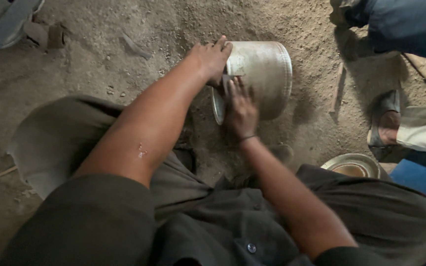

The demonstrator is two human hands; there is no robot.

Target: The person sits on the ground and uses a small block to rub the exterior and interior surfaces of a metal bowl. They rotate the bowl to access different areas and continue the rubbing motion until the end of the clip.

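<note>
Gripping pot (265, 79) lying sideways on dirt floor (124, 59): left hand (212, 59) clasped on its rim, right hand (242, 111) pressed flat, fingers spread, at mouth.

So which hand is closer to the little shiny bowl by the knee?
Right. The right hand rests on the metal pot, nearer the small bowl. The left hand grips the pot's far edge.

Sandy floor (124, 29), round metal lid (352, 165), another person's sandalled foot (386, 120)
</note>
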